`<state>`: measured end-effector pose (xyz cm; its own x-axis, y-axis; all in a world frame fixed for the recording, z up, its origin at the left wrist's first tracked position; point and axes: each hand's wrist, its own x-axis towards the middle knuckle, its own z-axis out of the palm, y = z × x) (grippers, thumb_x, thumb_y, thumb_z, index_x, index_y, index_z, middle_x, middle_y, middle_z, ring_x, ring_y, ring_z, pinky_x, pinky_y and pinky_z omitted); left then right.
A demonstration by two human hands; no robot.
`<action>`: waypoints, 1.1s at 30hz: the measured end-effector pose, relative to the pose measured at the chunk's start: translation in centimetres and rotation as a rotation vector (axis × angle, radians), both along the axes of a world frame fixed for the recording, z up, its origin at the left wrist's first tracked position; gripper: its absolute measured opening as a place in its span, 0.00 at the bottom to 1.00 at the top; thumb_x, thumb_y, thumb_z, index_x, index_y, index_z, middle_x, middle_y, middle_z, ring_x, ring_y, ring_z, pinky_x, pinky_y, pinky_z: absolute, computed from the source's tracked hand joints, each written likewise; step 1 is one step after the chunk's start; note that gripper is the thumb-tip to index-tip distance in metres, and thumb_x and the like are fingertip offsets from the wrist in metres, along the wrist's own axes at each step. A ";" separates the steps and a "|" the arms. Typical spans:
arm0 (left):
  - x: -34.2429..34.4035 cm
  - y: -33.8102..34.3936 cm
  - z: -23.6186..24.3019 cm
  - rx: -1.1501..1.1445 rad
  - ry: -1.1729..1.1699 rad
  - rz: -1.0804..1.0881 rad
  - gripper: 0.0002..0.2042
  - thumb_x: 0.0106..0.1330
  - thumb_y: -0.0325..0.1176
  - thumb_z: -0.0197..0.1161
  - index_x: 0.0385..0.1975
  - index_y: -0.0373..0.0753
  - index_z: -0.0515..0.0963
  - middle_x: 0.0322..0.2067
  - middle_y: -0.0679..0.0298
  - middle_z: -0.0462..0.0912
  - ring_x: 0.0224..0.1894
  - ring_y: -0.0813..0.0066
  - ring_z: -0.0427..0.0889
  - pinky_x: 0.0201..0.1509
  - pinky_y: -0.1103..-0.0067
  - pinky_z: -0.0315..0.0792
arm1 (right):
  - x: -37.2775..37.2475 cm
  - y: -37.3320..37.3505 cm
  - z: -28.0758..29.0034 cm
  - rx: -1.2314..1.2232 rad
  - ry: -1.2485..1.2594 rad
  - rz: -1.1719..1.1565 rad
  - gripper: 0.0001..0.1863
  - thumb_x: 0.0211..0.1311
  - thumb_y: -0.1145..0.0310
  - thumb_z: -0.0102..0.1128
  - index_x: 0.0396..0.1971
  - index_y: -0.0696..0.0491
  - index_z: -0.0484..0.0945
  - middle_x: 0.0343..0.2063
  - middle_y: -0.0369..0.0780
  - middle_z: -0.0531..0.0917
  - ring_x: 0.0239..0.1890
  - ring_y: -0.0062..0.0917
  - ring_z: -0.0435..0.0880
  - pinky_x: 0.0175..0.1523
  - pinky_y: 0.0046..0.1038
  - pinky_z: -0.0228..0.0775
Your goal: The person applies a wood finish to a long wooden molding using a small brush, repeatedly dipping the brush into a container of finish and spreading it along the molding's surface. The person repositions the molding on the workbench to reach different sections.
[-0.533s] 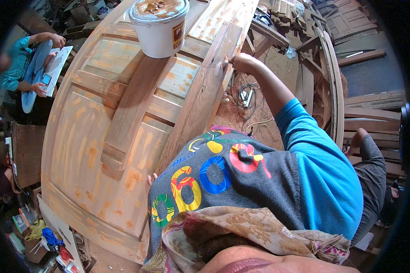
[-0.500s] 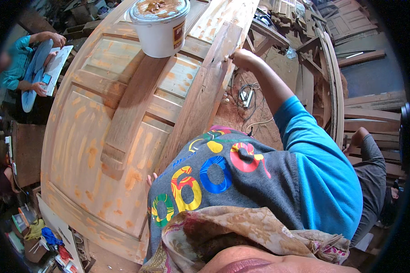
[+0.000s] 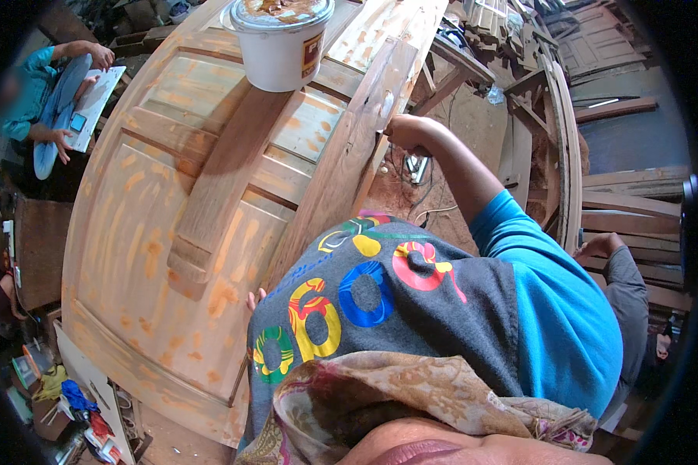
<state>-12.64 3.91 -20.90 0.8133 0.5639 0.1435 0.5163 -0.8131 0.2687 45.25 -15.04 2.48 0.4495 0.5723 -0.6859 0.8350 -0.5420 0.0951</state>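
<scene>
A long plank (image 3: 333, 163) lies along the right part of a panelled wooden door (image 3: 155, 310) streaked with orange patches. My right hand (image 3: 407, 133) is closed at the plank's right edge, beside a pale patch; what its fingers hold, if anything, I cannot make out. Only fingertips of my left hand (image 3: 256, 301) show beside the plank's near end, slightly apart; my shirt hides the rest. A second, shorter board (image 3: 225, 178) rests on the door, and a white bucket (image 3: 275, 54) with a stained lid stands by its far end.
At left a person in teal (image 3: 35, 108) handles a pale panel (image 3: 101, 101). Another person's arm (image 3: 624, 271) is behind me at right. A timber frame (image 3: 554, 132), cables and a power strip (image 3: 419, 167) lie to the right, with cluttered tools (image 3: 77, 399) at lower left.
My right hand has moved nearer to me along the plank's edge. The left-side person's hands have shifted slightly, and the arm behind me at right has moved lower and inward.
</scene>
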 end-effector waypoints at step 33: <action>-0.7 -0.9 -1.5 0.002 0.076 -0.030 0.25 0.67 0.49 0.52 0.63 0.50 0.69 0.63 0.49 0.65 0.62 0.42 0.68 0.61 0.53 0.69 | -3.6 1.3 2.7 0.294 -0.009 -0.349 0.15 0.59 0.71 0.53 0.44 0.54 0.82 0.37 0.50 0.85 0.41 0.43 0.85 0.45 0.40 0.76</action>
